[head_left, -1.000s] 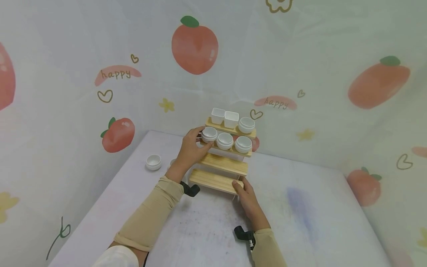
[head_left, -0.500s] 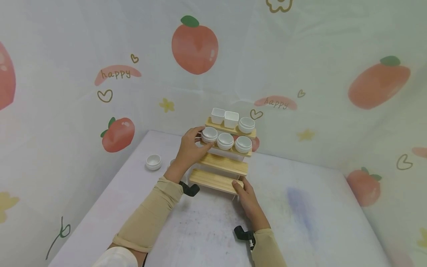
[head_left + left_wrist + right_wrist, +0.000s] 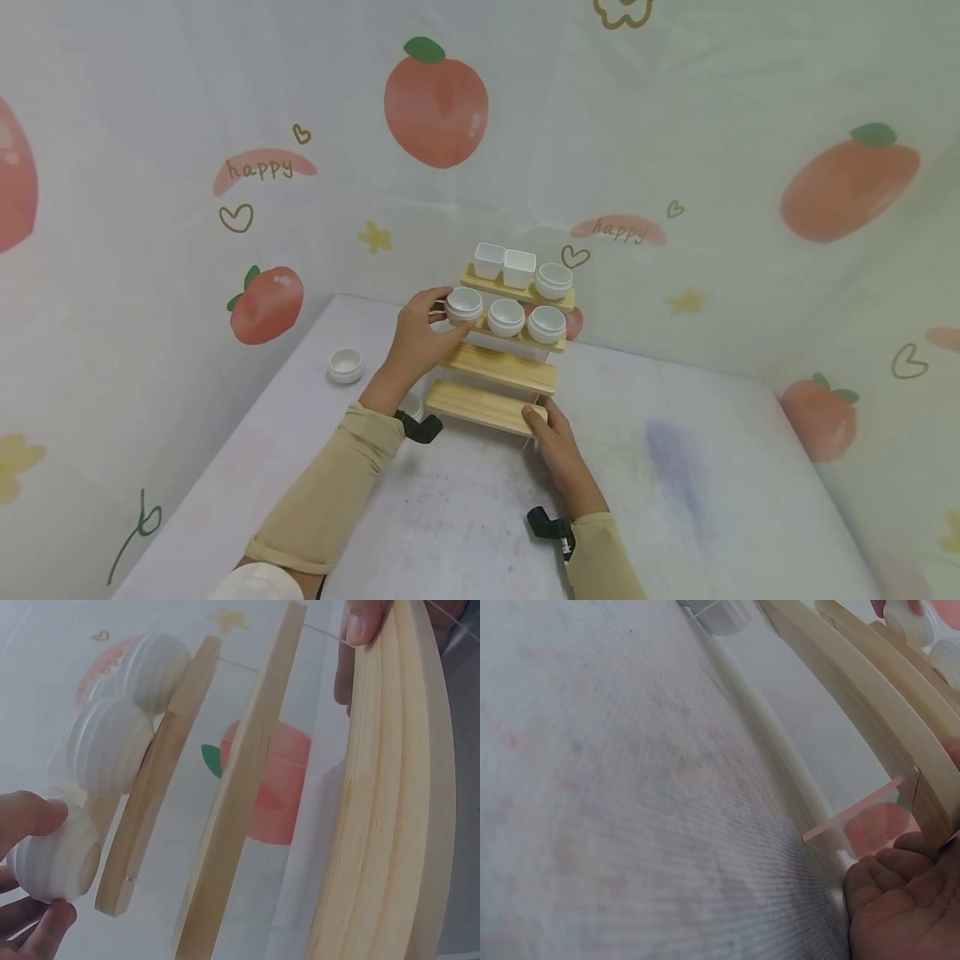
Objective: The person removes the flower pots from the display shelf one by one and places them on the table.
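Note:
A tiered stand with several wooden boards (image 3: 480, 406) and clear sides stands mid-table. My left hand (image 3: 422, 333) pinches a small white round bowl (image 3: 463, 307) between thumb and fingers at the left end of the second board from the top. In the left wrist view this bowl (image 3: 56, 859) sits just beyond the board's end (image 3: 112, 896). Two like bowls, a middle one (image 3: 506, 317) and a right one (image 3: 547, 324), stand on that board. My right hand (image 3: 561, 446) grips the right end of the lowest board, thumb on top, fingers beneath.
Two square white cups, one at the left (image 3: 489, 261) and one beside it (image 3: 519, 268), share the top board with a round bowl (image 3: 554, 281). Another bowl (image 3: 346, 365) stands on the table (image 3: 720, 467) at left; one more (image 3: 411, 406) is partly hidden behind my left wrist.
My left hand has shifted slightly left with the bowl, widening its gap from the middle bowl. The right hand and the stand have stayed put.

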`<state>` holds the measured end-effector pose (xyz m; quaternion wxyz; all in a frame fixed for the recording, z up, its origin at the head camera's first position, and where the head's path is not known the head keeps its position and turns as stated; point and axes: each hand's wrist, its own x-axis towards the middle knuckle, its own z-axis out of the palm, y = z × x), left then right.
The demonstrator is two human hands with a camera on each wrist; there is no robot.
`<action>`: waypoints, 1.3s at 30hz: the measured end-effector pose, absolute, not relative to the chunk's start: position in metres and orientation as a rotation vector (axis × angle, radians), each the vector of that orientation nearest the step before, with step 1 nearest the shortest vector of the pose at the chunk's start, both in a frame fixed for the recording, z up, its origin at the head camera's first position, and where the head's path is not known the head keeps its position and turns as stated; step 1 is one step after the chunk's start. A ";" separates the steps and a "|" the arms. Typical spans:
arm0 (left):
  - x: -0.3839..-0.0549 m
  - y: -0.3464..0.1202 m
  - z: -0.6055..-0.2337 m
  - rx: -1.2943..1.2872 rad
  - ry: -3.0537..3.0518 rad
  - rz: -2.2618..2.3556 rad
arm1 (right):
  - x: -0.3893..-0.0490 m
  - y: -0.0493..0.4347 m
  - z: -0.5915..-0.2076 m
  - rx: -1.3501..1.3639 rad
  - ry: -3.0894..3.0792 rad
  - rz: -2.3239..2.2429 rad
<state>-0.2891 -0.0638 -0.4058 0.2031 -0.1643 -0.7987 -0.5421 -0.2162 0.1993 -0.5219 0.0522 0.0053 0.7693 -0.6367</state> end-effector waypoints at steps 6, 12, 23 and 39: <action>-0.285 -0.067 -0.405 -0.462 -2.219 -1.495 | -0.216 0.199 -0.521 0.024 2.343 -1.938; -0.278 -0.072 -0.407 -0.469 -2.203 -1.493 | -0.216 0.199 -0.521 0.016 2.347 -1.941; -0.269 -0.083 -0.413 -0.435 -2.211 -1.486 | -0.216 0.200 -0.523 -0.006 2.315 -1.946; -0.257 -0.095 -0.419 -0.411 -2.215 -1.476 | -0.214 0.200 -0.522 -0.011 2.305 -1.948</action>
